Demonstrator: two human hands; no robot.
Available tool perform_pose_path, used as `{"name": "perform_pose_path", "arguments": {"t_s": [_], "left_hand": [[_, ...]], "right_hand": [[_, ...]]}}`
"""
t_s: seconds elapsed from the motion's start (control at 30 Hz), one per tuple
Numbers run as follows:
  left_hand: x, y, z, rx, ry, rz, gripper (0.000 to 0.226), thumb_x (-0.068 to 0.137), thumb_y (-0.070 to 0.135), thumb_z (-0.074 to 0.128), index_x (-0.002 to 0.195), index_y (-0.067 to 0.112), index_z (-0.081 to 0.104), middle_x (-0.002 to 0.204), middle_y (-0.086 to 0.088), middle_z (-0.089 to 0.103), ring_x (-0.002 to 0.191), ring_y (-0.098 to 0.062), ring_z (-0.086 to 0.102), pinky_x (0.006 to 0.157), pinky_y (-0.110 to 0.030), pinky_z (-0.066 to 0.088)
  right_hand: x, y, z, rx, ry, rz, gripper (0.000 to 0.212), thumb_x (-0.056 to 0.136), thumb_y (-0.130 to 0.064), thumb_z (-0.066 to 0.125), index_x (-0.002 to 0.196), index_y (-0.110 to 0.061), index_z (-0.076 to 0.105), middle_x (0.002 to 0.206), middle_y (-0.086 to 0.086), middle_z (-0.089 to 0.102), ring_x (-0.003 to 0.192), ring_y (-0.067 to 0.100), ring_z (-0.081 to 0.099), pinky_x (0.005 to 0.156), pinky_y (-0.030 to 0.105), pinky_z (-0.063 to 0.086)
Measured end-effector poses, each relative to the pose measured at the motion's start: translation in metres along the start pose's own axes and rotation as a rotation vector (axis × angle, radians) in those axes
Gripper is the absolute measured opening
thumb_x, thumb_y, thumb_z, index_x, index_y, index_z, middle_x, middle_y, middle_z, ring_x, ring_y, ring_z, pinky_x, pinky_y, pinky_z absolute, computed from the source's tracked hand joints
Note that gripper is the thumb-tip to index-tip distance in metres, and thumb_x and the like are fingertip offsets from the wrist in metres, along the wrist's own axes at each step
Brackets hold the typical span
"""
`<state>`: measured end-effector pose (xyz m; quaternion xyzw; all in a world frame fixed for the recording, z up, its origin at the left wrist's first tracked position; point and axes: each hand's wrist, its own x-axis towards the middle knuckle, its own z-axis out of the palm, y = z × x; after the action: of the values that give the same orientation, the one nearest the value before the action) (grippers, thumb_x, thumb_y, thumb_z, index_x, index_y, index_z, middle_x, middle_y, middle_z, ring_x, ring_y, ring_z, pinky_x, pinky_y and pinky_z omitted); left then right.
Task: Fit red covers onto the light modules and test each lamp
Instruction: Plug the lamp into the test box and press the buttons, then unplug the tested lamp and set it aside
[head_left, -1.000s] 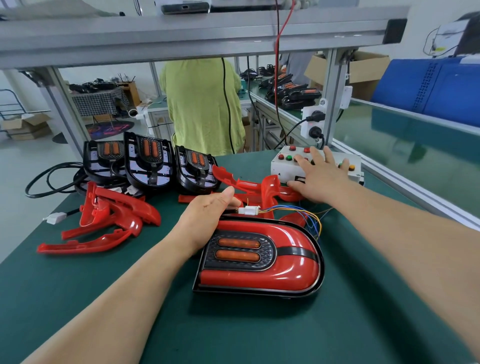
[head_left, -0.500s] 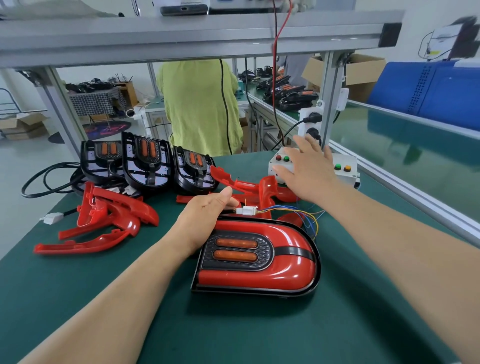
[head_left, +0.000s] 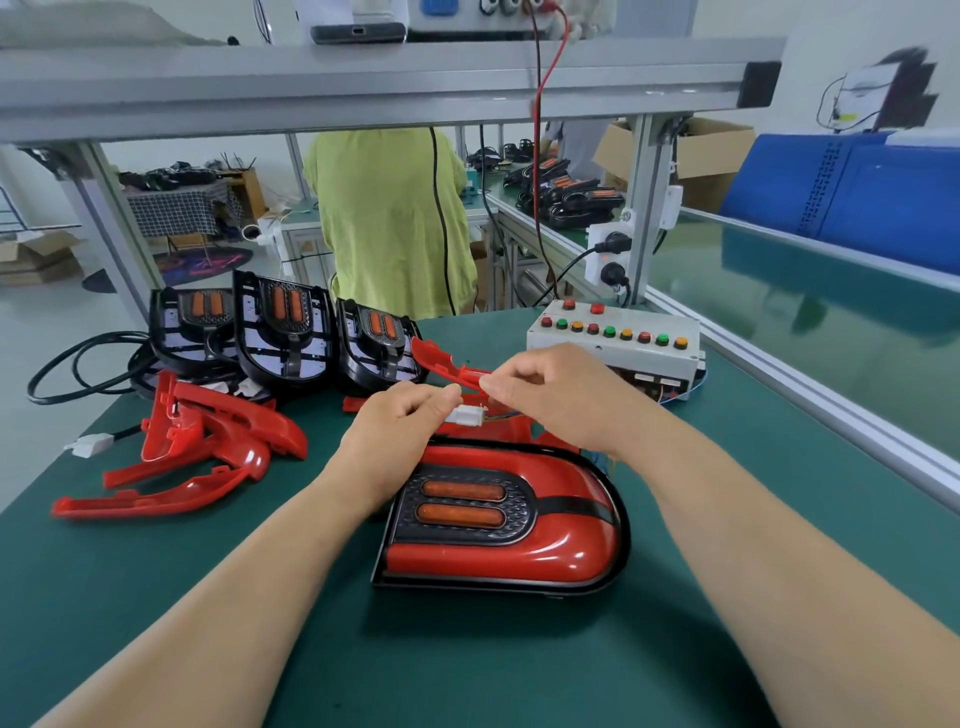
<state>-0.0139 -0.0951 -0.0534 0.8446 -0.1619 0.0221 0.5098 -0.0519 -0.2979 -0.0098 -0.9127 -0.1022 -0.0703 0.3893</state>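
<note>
Green bench (head_left: 156, 597), loose red covers (head_left: 208, 447) leftward

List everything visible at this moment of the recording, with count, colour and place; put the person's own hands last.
covered lamp: 1, red cover on black base, centre of the mat
bare light modules: 3, black with orange lenses, propped in a row at back left
loose red covers: several, red, piled left of centre; more behind the hands
white connector: 1, white, held between both hands
test box: 1, white with red, green and orange buttons, back right
black cable: 1, black, far left, ending in a white plug
green mat: 1, dark green, covers the bench
other person: 1, yellow-green top, behind the bench
left hand: pinching the connector
right hand: pinching at the connector's other end
</note>
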Motion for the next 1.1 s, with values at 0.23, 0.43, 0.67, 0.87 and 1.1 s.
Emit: {"name": "perform_pose_path", "arguments": {"t_s": [0.23, 0.43, 0.67, 0.87, 1.1], "left_hand": [[0.002, 0.007, -0.001, 0.011, 0.015, 0.045, 0.013, 0.092, 0.041, 0.065, 0.084, 0.044, 0.075, 0.1, 0.003, 0.064, 0.094, -0.008, 0.061, 0.089, -0.031, 0.049], [0.004, 0.01, 0.0, -0.026, 0.011, 0.041, 0.013, 0.089, 0.039, 0.07, 0.079, 0.046, 0.074, 0.095, 0.013, 0.068, 0.09, -0.004, 0.064, 0.083, -0.027, 0.05], [0.003, 0.016, -0.002, -0.089, -0.052, 0.046, 0.008, 0.089, 0.033, 0.072, 0.084, 0.038, 0.076, 0.085, 0.011, 0.075, 0.077, -0.003, 0.068, 0.073, -0.023, 0.052], [0.003, 0.018, -0.006, -0.091, -0.098, 0.047, 0.013, 0.088, 0.022, 0.074, 0.09, 0.034, 0.078, 0.086, 0.011, 0.075, 0.079, -0.003, 0.068, 0.075, -0.022, 0.054], [0.002, 0.019, -0.007, -0.069, -0.115, 0.064, 0.017, 0.085, 0.023, 0.076, 0.089, 0.039, 0.076, 0.087, 0.014, 0.075, 0.081, -0.003, 0.07, 0.068, -0.015, 0.051]], "right_hand": [[-0.006, 0.011, 0.012, 0.131, 0.029, 0.019, 0.02, 0.088, -0.045, 0.071, 0.095, -0.027, 0.078, 0.084, -0.011, 0.071, 0.07, -0.007, 0.059, 0.062, 0.007, 0.043], [-0.006, 0.017, 0.018, 0.109, 0.036, 0.017, 0.019, 0.086, -0.044, 0.074, 0.095, -0.027, 0.079, 0.086, -0.016, 0.071, 0.084, -0.005, 0.062, 0.071, 0.007, 0.044], [-0.008, 0.016, 0.019, 0.082, 0.048, -0.013, 0.016, 0.086, -0.042, 0.075, 0.092, -0.028, 0.078, 0.082, -0.018, 0.069, 0.083, -0.007, 0.061, 0.071, 0.011, 0.044], [-0.012, 0.016, 0.014, 0.111, 0.065, -0.018, 0.016, 0.087, -0.037, 0.074, 0.098, -0.026, 0.078, 0.087, -0.011, 0.072, 0.085, 0.002, 0.061, 0.075, 0.017, 0.044], [-0.014, 0.016, 0.013, 0.147, 0.061, -0.039, 0.018, 0.086, -0.033, 0.076, 0.101, -0.023, 0.079, 0.087, -0.012, 0.073, 0.085, -0.003, 0.063, 0.075, 0.01, 0.045]]}}
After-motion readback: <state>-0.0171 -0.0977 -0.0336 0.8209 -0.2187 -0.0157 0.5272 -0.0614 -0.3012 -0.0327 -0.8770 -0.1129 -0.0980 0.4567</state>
